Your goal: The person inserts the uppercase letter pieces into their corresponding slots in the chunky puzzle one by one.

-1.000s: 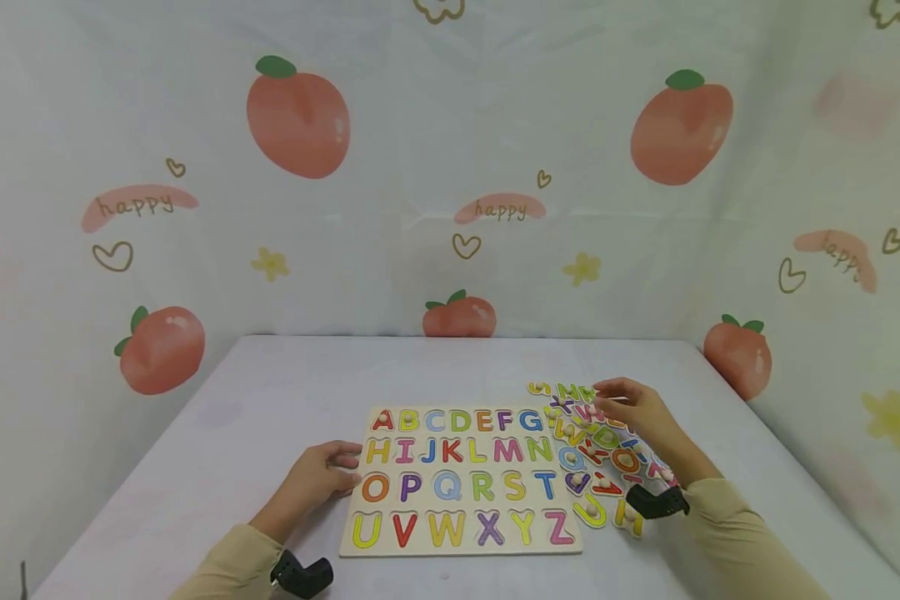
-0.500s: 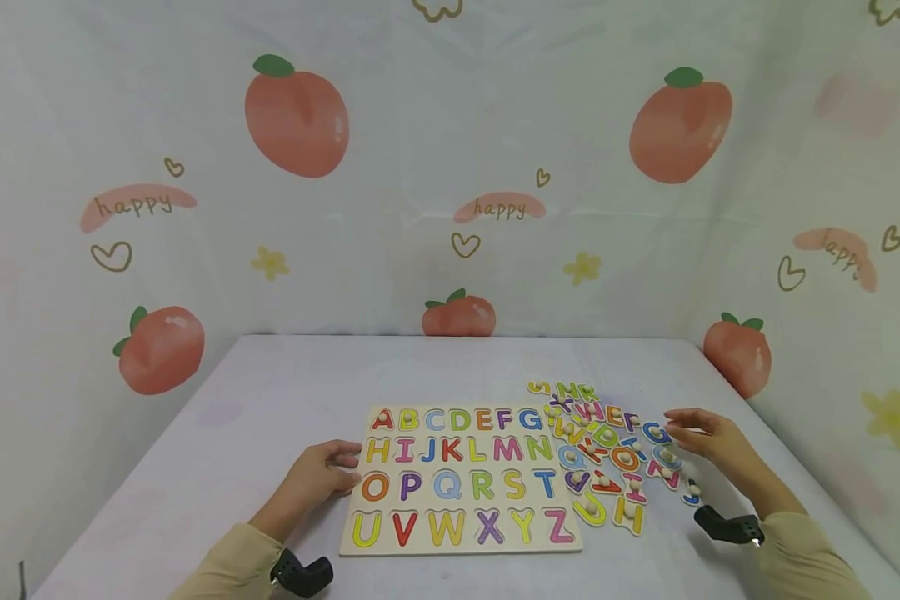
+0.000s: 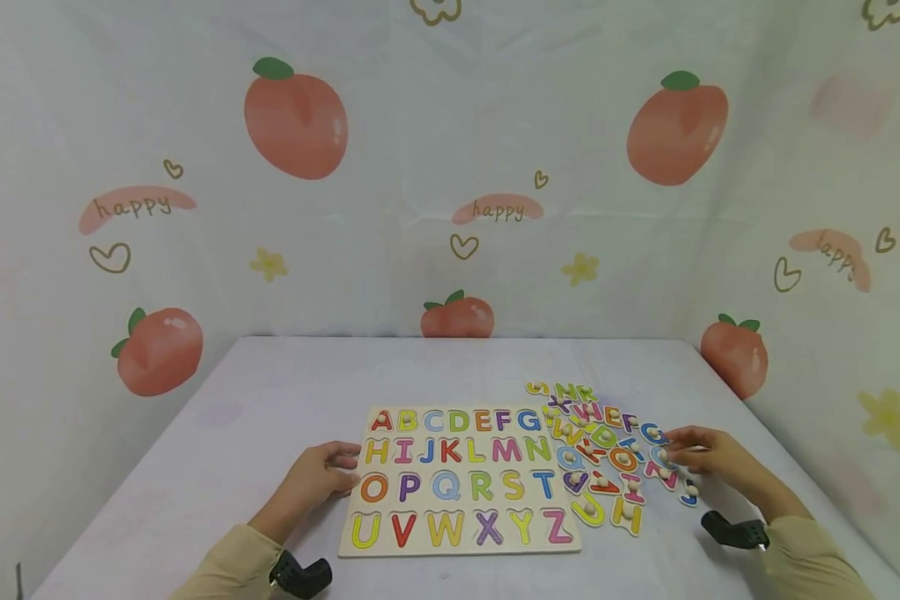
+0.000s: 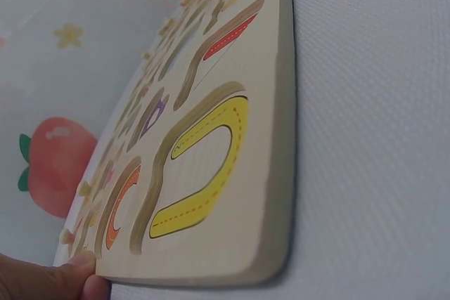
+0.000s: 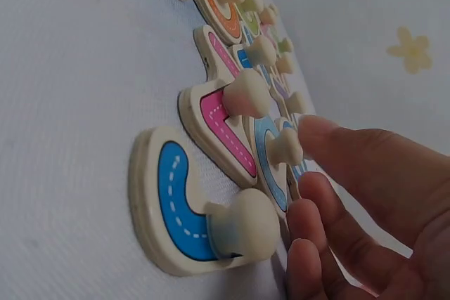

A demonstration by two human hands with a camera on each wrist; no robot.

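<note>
A wooden alphabet puzzle board (image 3: 461,462) lies on the table, with a knobbed A piece (image 3: 382,420) and B piece (image 3: 407,420) in its top row. My left hand (image 3: 318,475) rests at the board's left edge, thumb (image 4: 83,263) by the rim in the left wrist view. Over the loose letters at right, my right hand (image 3: 720,458) has thumb and fingers loosely bent and apart, beside the knob of a light blue C piece (image 5: 267,156). That piece is partly hidden. A blue J piece (image 5: 172,201) and a pink piece (image 5: 225,131) lie close by.
Several knobbed letter pieces, among them an orange O (image 3: 625,459), a green-yellow H (image 3: 627,517) and a blue G (image 3: 652,432), crowd the board's right side, some overlapping its edge. A white printed curtain (image 3: 390,250) hangs behind the table (image 3: 307,375).
My right hand has moved from the far end of the letter pile rightward and nearer, past the blue G to the light blue C. My left hand has stayed at the board's edge.
</note>
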